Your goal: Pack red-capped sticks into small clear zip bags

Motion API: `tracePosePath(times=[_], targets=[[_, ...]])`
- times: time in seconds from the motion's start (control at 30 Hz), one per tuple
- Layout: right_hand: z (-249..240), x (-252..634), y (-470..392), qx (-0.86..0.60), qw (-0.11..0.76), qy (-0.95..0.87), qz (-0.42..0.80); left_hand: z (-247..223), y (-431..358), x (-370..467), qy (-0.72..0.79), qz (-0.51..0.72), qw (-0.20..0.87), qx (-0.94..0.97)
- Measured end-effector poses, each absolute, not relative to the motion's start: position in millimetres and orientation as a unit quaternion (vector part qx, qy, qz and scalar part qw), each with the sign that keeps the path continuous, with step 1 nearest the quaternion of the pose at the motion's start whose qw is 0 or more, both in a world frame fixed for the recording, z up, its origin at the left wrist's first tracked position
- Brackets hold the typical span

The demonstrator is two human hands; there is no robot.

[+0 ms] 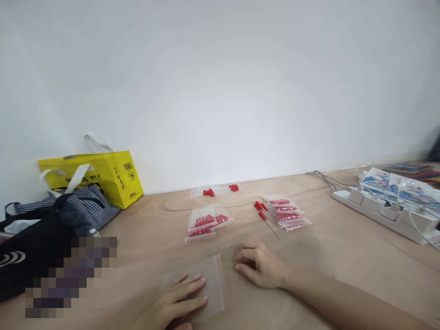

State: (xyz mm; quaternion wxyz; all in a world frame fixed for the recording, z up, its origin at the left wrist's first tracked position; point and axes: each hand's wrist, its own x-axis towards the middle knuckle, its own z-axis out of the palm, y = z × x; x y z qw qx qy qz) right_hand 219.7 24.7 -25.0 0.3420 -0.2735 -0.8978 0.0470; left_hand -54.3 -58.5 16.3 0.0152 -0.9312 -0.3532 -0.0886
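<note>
My left hand [182,298] lies flat with fingers spread on a clear zip bag [215,286] that looks flat. To the right of that bag, my right hand [256,263] rests on the table with curled fingers, the thumb apart from them and nothing visible between. Beyond my hands, clear bags with red-handled tools [206,222] lie at the centre, and another stack of such bags [288,213] lies to the right. Several loose red-handled tools with thin metal shafts [263,214] are beside that stack. Farther back are bags with small red pieces [208,192].
A yellow bag [127,181], a striped bag [92,206] and a black bag [34,256] stand at the left. On the right are a white power strip [381,215] with cables and packets with blue prints [412,188]. A white wall closes off the table's back.
</note>
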Motion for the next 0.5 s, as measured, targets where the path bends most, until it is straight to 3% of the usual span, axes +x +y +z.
tracePosePath(times=[0.1,0.5], targets=[[-26,211,30,-0.309,0.342,-0.881,0.106,11,-36,-20,-0.345,-0.177,-0.039,-0.921],[-18,248,37,-0.203,0.277,-0.927,0.15,5,-4,17,-0.438,-0.149,-0.16,-0.872]])
